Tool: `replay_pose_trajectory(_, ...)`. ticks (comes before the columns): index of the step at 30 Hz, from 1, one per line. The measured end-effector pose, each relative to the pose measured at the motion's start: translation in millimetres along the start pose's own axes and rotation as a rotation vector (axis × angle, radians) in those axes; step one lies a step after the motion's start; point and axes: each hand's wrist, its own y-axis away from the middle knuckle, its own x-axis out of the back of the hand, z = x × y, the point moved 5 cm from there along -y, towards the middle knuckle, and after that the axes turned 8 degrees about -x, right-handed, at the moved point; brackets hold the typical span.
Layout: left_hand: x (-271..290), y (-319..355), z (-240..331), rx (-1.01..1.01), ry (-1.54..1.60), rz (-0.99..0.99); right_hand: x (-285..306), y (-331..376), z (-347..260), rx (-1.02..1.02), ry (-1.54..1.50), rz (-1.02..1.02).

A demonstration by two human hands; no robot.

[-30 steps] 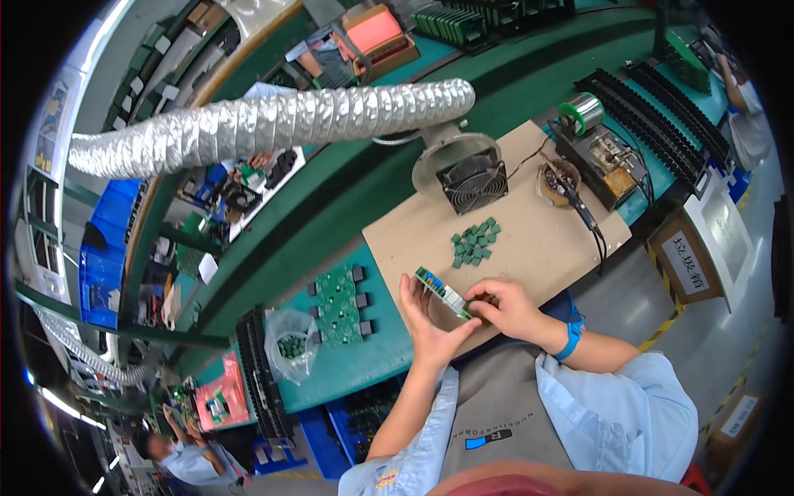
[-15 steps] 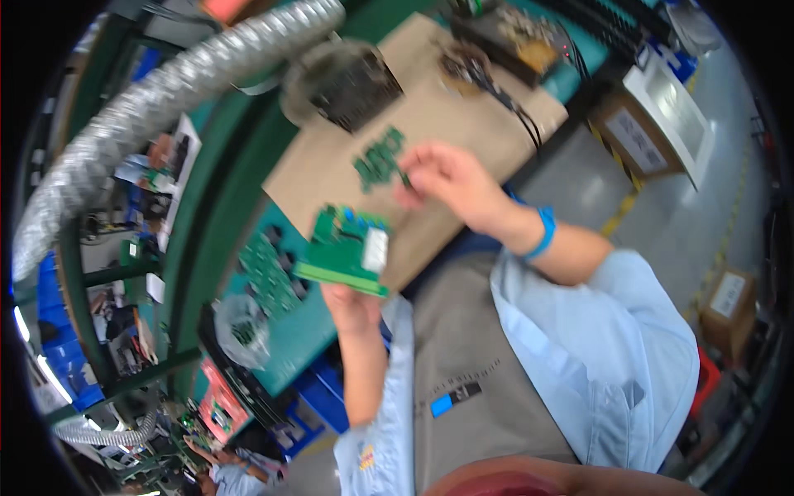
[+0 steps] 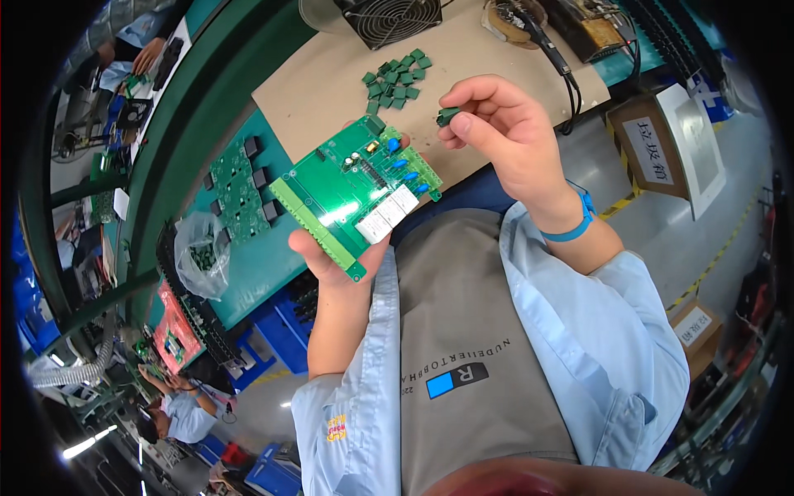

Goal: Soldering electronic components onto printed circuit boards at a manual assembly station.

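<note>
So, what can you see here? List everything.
circuit board: one, green, in the left hand
small block: one, green, in the right hand
loose blocks: over a dozen, green, on sheet
sheet: one, brown, on bench
bench: one, teal, under sheet
fan: one, black, top centre
corded tool: one, black, top right
flat boards: count unclear, green, bench's left
bag: one, clear, beside flat boards
boxes: two, brown, right
co-workers: at least two, pale blue, left
left hand: one, bare, under circuit board
right hand: one, bare, pinching small block

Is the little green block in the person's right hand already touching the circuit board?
No, the right hand pinches the green block apart from the circuit board, with a visible gap between.
</note>
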Motion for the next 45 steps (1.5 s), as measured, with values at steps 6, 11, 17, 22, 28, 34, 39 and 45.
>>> replay_pose_trajectory(6,9,2,-4,0.058,0.06,-0.057,-11,2,-4,0.053,0.059,-0.03)
replay_pose_trajectory(11,22,11,-7,0.019,0.053,0.099,-20,4,-8,0.019,-0.083,-0.076)
replay_pose_trajectory(17,25,14,-8,0.037,0.063,0.113,-21,0,-1,0.042,-0.033,-0.093)
replay_pose_trajectory(22,10,8,-1,0.066,0.05,-0.008,-22,2,0,0.052,-0.017,-0.042)
replay_pose_trajectory(28,17,15,-9,0.101,0.209,0.077,-22,-1,-11,0.087,0.271,-0.046)
replay_pose_trajectory(34,23,7,-9,0.107,0.402,0.035,-30,-12,-17,0.195,0.512,-0.106)
replay_pose_trajectory(39,22,5,-11,0.111,0.39,0.001,-33,-14,-18,0.264,0.657,-0.108)
replay_pose_trajectory(45,24,7,-12,0.122,0.261,0.005,-36,-17,-20,0.257,0.797,-0.15)
